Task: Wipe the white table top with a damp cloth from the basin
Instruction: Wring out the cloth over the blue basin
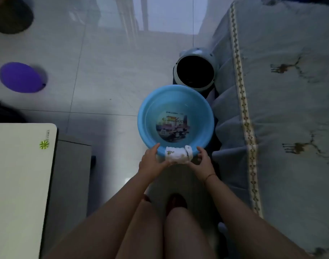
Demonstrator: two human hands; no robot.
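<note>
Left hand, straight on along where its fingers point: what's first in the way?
The blue basin: fingers of the left hand sit at its near rim, just left of the white cloth. Whether they touch it is unclear.

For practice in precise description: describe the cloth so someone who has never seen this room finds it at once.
Find the round blue basin on the floor. The cloth lies over its near rim, between the person's left hand and right hand. It alone is white and bunched, with a yellow print.
</note>
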